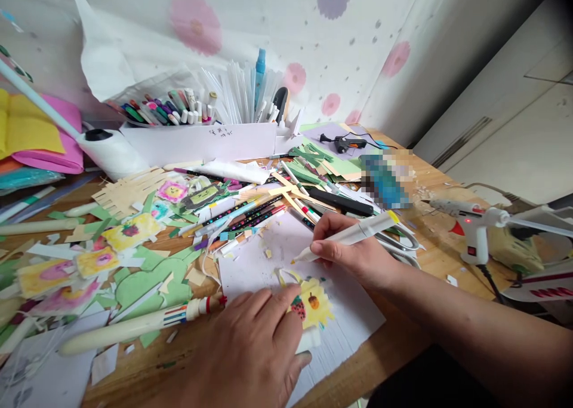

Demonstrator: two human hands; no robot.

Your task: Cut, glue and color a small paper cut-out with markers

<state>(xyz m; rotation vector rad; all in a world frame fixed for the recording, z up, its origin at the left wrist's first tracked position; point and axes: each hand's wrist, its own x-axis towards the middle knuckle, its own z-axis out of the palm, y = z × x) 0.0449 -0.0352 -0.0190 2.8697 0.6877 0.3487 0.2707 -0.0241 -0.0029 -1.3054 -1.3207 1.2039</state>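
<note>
My right hand (353,255) is closed around a white marker (358,229) with a yellow end, its yellow tip just above a white sheet of paper (250,270). Under the fingers of my left hand (255,342) lies a small paper piece coloured yellow (320,312), with a strawberry and an acorn-like drawing on it. That hand rests flat, fingers stretched out, covering part of the piece. Beside it on the left is a thick cream-coloured pen (129,330) with a red end. Several coloured drawings, one a yellow strawberry picture (132,232), lie further left.
Pencils and markers are heaped behind the sheet, with a black pen-like object (342,202) among them. A white box (201,142) of markers stands at the back. To the right is a white glue gun (474,226) with a lit red light. Green paper scraps (154,279) cover the left side.
</note>
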